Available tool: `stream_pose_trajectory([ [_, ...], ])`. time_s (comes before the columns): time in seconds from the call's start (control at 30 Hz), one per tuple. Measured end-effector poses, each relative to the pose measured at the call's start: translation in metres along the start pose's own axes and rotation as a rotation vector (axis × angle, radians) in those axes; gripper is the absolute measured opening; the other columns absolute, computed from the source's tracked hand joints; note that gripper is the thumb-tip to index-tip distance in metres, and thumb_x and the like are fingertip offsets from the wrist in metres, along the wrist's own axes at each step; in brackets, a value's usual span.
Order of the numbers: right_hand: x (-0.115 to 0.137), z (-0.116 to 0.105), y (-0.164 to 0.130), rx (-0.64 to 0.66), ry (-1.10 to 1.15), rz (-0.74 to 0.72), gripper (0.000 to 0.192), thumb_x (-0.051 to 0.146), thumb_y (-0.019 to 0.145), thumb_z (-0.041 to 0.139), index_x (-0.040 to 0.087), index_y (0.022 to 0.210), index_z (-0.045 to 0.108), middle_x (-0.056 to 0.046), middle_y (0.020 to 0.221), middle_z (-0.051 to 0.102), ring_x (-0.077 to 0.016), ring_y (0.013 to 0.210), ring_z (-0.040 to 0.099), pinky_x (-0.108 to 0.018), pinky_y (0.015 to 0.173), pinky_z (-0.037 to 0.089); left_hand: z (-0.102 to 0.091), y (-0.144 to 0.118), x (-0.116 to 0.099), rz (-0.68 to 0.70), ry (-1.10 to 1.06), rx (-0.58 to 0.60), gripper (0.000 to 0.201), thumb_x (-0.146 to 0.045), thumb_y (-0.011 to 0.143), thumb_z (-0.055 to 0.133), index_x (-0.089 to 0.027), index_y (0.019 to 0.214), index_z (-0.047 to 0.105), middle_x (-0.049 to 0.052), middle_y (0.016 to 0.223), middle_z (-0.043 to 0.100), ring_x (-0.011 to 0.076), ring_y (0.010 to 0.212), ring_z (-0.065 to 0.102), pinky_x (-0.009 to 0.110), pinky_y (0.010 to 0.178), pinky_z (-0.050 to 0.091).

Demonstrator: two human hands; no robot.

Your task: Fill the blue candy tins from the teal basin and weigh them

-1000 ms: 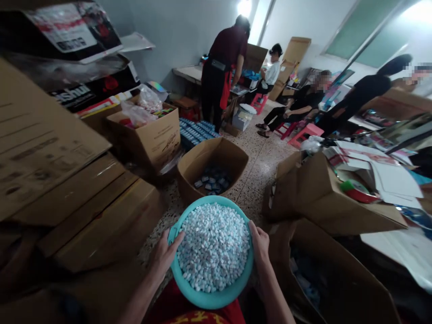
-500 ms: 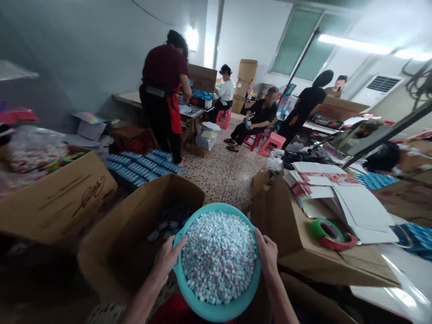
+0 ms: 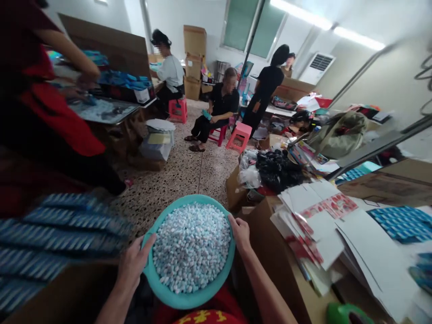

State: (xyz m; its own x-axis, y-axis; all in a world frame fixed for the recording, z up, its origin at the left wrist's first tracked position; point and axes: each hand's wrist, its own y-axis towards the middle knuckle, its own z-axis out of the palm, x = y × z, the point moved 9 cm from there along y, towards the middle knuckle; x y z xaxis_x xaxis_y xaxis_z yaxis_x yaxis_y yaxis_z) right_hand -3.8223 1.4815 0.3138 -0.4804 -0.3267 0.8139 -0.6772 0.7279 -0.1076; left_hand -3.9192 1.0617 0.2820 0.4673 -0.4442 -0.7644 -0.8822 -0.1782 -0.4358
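Left hand [image 3: 133, 265] and right hand [image 3: 240, 233] each grasp the rim of the teal basin [image 3: 189, 299], heaped with pale pellets [image 3: 191, 245].

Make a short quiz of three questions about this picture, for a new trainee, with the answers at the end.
1. True or false: both hands grip the rim of the teal basin.
2. What fills the basin? A) small white and pale blue pellets B) water C) rolls of tape
3. Which thing lies nearer the right hand: the stack of white sheets or the pink stool?

Key
1. True: the left hand holds the near left rim and the right hand holds the right rim.
2. A: the pellets are heaped up to the rim.
3. The stack of white sheets, on the cardboard box beside the basin; the pink stool stands far down the floor.
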Motion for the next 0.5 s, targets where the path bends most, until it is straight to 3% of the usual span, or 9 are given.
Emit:
stream_pose_trajectory([
  [0.2,0.043,0.038,0.142,-0.100,0.055,0.052,0.059,0.072,0.070,0.051,0.022,0.046,0.031,0.006,0.049,0.026,-0.0089,0.052,0.028,-0.023,0.048,0.024,0.051,0.134,-0.119,-0.012,0.036,0.045,0.053,-0.059,0.065,0.064,-0.015,0.095,0.067,0.011,0.092,0.074,0.0294,0.088,0.069,0.034,0.070,0.056],
  [0.37,0.059,0.082,0.277,-0.153,0.104,0.087,0.057,0.069,0.072,0.052,0.021,0.046,0.033,0.006,0.050,0.028,-0.0091,0.053,0.029,-0.023,0.050,0.025,0.112,0.249,-0.213,-0.072,0.036,0.062,0.055,-0.055,0.062,0.065,-0.014,0.099,0.066,0.012,0.094,0.073,0.0284,0.083,0.069,0.033,0.061,0.056],
  [0.5,0.078,0.104,0.378,-0.191,0.119,0.130,0.056,0.068,0.072,0.054,0.021,0.046,0.037,0.006,0.050,0.030,-0.0093,0.054,0.030,-0.023,0.050,0.025,0.157,0.337,-0.299,0.088,0.148,0.025,0.048,-0.054,0.064,0.064,-0.014,0.091,0.068,0.010,0.081,0.074,0.0265,0.072,0.070,0.032,0.056,0.056],
])
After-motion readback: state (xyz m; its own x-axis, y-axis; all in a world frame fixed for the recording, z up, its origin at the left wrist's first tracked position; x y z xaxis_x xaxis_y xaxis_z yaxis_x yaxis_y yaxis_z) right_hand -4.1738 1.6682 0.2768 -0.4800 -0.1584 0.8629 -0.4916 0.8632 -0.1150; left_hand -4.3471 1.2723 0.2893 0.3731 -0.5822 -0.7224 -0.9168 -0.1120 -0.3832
